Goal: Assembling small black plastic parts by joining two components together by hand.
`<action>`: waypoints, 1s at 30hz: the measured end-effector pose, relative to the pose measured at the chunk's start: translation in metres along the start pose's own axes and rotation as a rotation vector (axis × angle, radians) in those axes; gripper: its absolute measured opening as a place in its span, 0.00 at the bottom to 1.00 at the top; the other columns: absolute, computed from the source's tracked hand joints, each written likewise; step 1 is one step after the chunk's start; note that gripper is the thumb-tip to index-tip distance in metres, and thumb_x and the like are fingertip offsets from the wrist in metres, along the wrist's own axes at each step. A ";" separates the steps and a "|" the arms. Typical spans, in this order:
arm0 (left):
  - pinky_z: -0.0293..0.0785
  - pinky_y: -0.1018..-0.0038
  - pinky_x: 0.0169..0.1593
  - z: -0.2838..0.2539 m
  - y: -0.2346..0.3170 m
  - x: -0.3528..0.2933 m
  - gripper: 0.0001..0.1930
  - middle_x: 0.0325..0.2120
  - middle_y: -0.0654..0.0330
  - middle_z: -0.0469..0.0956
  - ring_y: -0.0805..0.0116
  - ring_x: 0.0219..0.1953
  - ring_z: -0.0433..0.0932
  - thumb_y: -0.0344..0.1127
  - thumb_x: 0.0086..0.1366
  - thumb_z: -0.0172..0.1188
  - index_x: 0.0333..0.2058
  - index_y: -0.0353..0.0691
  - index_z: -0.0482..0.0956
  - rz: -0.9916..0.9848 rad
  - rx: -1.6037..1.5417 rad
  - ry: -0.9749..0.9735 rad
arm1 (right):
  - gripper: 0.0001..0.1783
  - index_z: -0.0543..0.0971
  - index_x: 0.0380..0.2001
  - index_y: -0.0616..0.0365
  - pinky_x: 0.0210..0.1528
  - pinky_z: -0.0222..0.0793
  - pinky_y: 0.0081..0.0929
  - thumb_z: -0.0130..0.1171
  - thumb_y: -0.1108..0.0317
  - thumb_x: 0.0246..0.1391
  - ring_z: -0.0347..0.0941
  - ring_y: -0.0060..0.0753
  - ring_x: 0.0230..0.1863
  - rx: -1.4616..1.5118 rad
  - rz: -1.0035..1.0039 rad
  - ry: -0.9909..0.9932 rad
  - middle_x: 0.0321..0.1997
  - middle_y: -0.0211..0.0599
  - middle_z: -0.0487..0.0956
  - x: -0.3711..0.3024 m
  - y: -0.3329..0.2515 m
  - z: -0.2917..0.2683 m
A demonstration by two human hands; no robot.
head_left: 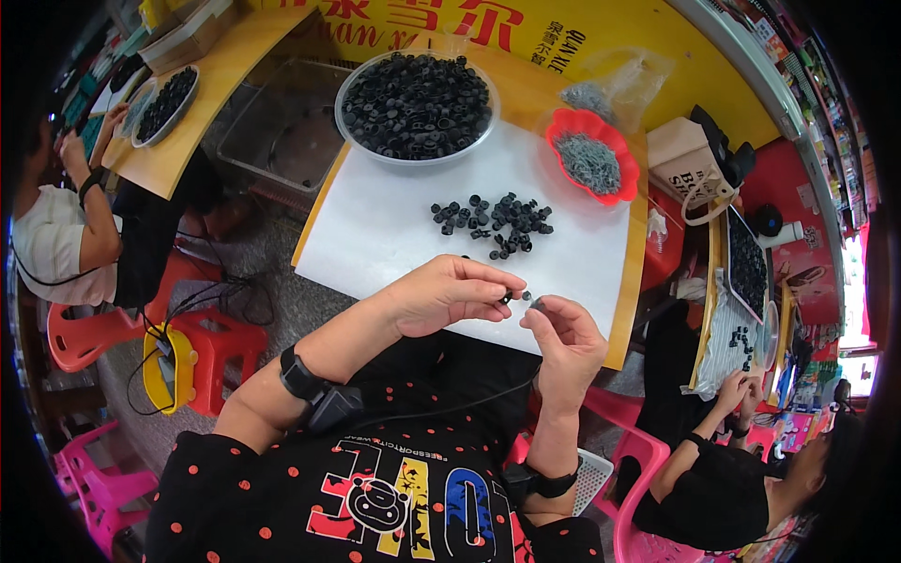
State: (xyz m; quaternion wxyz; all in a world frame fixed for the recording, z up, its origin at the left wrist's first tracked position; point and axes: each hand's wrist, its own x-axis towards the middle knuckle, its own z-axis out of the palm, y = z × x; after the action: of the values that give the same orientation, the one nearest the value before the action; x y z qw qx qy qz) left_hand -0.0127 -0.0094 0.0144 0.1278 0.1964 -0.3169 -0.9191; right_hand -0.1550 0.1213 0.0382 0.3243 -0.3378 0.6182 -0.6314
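Note:
Near the front edge of the white sheet (385,225), my two hands are close together. My left hand (446,296) pinches a small black plastic part (507,296) between thumb and fingertips. Just right of it, my right hand (568,336) is closed at the fingertips on a small grey piece (536,303), partly hidden by the fingers. Between them shows a tiny grey-green tip (526,295); I cannot tell which piece it belongs to. Beyond my hands lies a loose pile of small black parts (511,216).
At the back stands a large clear bowl (413,162) heaped with black parts. A red flower-shaped bowl (631,178) holds thin grey pieces, with a clear plastic bag (643,80) behind it. People work at tables on both sides. Red stools (225,357) and cables are at left.

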 end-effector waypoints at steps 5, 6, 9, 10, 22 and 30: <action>0.78 0.77 0.47 -0.001 0.005 -0.007 0.18 0.43 0.55 0.76 0.71 0.38 0.80 0.29 0.64 0.57 0.52 0.31 0.72 -0.017 -0.085 -0.082 | 0.12 0.78 0.36 0.69 0.37 0.74 0.18 0.65 0.84 0.45 0.77 0.24 0.33 -0.037 -0.067 -0.022 0.35 0.36 0.77 -0.008 -0.015 -0.002; 0.78 0.77 0.47 -0.001 0.006 -0.008 0.18 0.43 0.55 0.76 0.71 0.38 0.80 0.29 0.64 0.57 0.52 0.31 0.72 -0.022 -0.083 -0.084 | 0.12 0.78 0.35 0.69 0.37 0.74 0.18 0.65 0.84 0.44 0.77 0.25 0.33 -0.041 -0.041 -0.012 0.35 0.37 0.78 -0.010 -0.023 0.001; 0.79 0.78 0.45 -0.004 0.007 -0.008 0.17 0.43 0.52 0.76 0.70 0.38 0.80 0.30 0.64 0.56 0.51 0.31 0.71 -0.012 -0.185 -0.123 | 0.12 0.78 0.34 0.69 0.37 0.75 0.19 0.66 0.84 0.43 0.77 0.25 0.32 -0.060 -0.039 -0.009 0.35 0.38 0.78 -0.013 -0.030 0.002; 0.80 0.79 0.44 -0.007 0.005 -0.007 0.16 0.42 0.51 0.76 0.70 0.37 0.80 0.31 0.64 0.56 0.50 0.31 0.71 -0.022 -0.210 -0.121 | 0.12 0.78 0.34 0.69 0.36 0.75 0.19 0.66 0.84 0.43 0.77 0.25 0.32 -0.076 -0.063 -0.019 0.35 0.38 0.78 -0.013 -0.031 0.002; 0.80 0.77 0.46 -0.017 0.000 -0.006 0.14 0.44 0.49 0.76 0.68 0.41 0.80 0.31 0.65 0.56 0.48 0.32 0.72 -0.028 -0.245 -0.177 | 0.12 0.80 0.31 0.65 0.32 0.72 0.18 0.69 0.80 0.40 0.77 0.24 0.29 -0.315 -0.197 -0.025 0.32 0.39 0.80 -0.007 -0.030 0.010; 0.79 0.75 0.47 -0.022 -0.003 -0.006 0.12 0.42 0.50 0.78 0.65 0.42 0.80 0.29 0.65 0.56 0.45 0.32 0.75 -0.014 -0.215 -0.160 | 0.12 0.80 0.32 0.65 0.31 0.72 0.19 0.69 0.81 0.40 0.77 0.25 0.28 -0.386 -0.264 -0.059 0.32 0.39 0.80 -0.003 -0.031 0.014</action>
State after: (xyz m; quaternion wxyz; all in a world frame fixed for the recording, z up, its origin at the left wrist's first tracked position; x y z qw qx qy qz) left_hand 0.0022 -0.0163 -0.0022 0.1159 0.1100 -0.2241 -0.9614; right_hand -0.1412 0.1167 0.0695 0.1862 -0.4900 0.6681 -0.5281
